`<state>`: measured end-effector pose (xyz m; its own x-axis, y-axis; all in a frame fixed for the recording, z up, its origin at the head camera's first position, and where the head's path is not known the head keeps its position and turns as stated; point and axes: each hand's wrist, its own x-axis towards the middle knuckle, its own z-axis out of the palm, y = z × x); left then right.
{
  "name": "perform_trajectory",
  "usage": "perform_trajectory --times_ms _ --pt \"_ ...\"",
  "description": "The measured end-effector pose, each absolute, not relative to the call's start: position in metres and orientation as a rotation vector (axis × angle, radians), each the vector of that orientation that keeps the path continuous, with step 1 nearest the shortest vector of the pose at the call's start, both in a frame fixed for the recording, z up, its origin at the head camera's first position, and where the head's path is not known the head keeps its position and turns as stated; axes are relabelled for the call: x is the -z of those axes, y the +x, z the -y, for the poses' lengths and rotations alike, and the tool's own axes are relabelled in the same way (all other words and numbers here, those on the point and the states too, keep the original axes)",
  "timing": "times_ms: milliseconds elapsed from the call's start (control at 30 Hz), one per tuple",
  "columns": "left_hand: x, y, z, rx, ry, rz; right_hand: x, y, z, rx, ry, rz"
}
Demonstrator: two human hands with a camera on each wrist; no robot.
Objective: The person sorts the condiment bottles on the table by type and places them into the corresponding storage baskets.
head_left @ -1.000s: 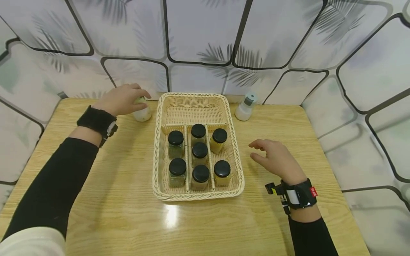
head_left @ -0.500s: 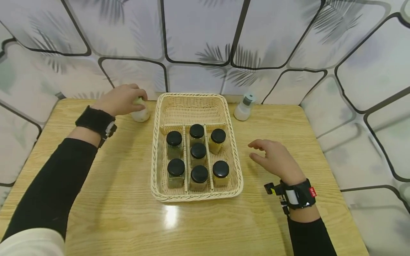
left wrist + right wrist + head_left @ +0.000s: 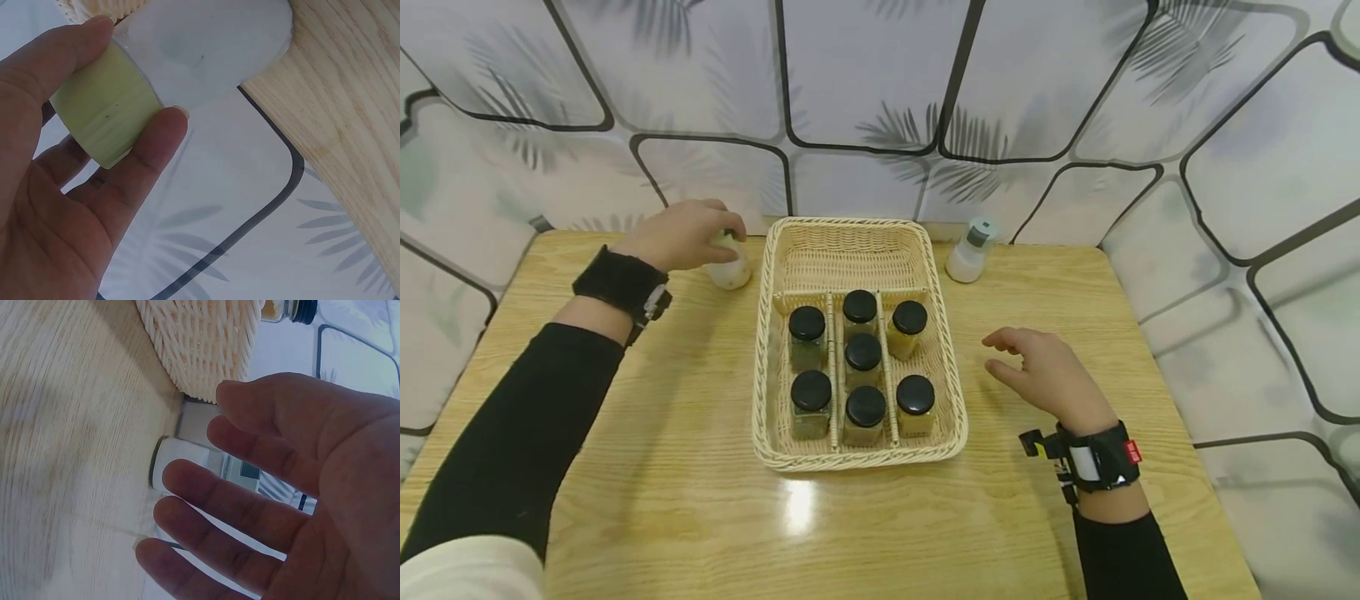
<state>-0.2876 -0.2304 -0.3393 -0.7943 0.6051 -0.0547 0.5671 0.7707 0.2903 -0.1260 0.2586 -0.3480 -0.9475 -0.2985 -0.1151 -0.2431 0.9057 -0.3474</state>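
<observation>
At the back left of the table, my left hand (image 3: 679, 235) grips a bottle (image 3: 731, 273) by its green cap (image 3: 107, 103). In the left wrist view, thumb and fingers close round opposite sides of that cap. The bottle's whitish, cloudy body (image 3: 209, 47) extends from it close by the wood surface. My right hand (image 3: 1047, 372) is held over the table to the right of the wicker basket (image 3: 865, 461). Its fingers (image 3: 219, 490) are loosely bent and apart, with nothing between them.
Several black-lidded spice jars (image 3: 862, 353) stand in the basket's three front compartments. A white-filled bottle with a pale blue-green top (image 3: 967, 257) stands behind the right hand, near the back wall (image 3: 865, 75). Patterned walls enclose the table (image 3: 700, 500) on three sides.
The left hand's fingers have come down and closed a little more round the bottle's cap. The right hand and the basket stay in place.
</observation>
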Motion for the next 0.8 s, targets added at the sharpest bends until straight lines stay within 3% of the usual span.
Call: perform_trajectory --times_ms 800 --pt "0.3295 -0.2801 0.2213 -0.398 1.079 -2.831 0.3497 -0.1229 -0.2627 0.501 -0.426 -2.906"
